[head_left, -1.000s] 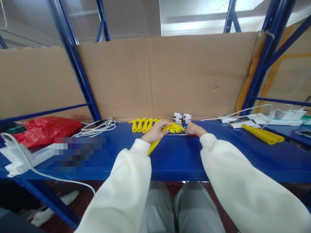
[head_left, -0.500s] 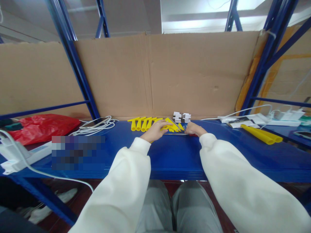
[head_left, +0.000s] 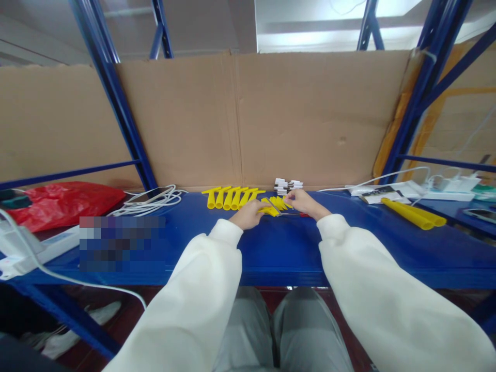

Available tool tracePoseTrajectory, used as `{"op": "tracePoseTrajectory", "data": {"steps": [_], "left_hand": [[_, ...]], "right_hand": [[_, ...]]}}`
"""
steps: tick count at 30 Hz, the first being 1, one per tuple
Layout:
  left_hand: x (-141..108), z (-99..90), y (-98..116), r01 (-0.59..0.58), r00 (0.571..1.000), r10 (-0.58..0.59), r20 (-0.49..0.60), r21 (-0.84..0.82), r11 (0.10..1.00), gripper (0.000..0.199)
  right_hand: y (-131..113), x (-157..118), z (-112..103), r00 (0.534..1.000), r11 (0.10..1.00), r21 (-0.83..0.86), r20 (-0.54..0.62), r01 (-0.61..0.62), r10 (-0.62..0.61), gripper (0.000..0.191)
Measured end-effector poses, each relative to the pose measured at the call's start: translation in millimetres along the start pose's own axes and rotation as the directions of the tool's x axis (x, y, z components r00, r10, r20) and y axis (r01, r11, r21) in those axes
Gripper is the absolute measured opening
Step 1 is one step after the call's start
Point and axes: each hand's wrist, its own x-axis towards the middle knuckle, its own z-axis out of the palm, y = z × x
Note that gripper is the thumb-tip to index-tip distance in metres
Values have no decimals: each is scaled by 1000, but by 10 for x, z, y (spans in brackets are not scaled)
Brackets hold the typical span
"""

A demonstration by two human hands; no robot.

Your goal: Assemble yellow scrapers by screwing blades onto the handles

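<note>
cardboard-backed blue tabletop (head_left: 282, 248) beneath hands (head_left: 248, 215)

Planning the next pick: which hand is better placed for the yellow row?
Left, probably: the left hand is close to the row of yellow tubes, while the right hand is farther off, near the white stack.

Head-worn view, facing forward and down (a single camera)

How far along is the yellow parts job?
Looks done: a row of yellow pieces lined up. In hand: left hand is at a yellow piece; right hand's grip unclear. Probably left: small yellow pieces between the hands; can't tell about two yellow tubes.
</note>
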Motion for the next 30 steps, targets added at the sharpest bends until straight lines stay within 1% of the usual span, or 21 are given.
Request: {"op": "tracePoseTrajectory", "data": {"steps": [4,7,10,14,18,21,23,26,30], "left_hand": [[-4,36,26,10,1000,-10,20,11,1000,42],[-4,57,31,-5,999,5,35,20,1000,44],[-6,69,29,-22,1000,22,21,31,999,43],[3,86,18,-17,1000,18,-15,36,999,40],[24,99,33,-11,999,12,-43,23,1000,37],[37,94,65,26,998,-24,-61,23,999,36],[42,89,77,37,997,-35,-73,25,999,36],[46,90,69,35,997,-31,-77,47,998,36],[48,104,41,36,994,-29,-106,60,998,34]], "right_hand": [[-151,-57,-5,997,989,129,37,69,-74,13],[-236,-99,-7,997,981,188,46,56,-65,11],[-274,-134,9,997,975,221,57,36,-50,9],[-260,-161,63,990,961,259,79,92,-116,10],[-240,-170,111,988,961,250,61,122,-141,11],[-254,-181,118,982,955,263,89,141,-169,12],[-270,-187,117,979,953,258,88,158,-186,12],[-284,-177,126,976,960,192,43,202,-214,10],[-266,-131,179,956,951,113,23,287,-292,11]]}}
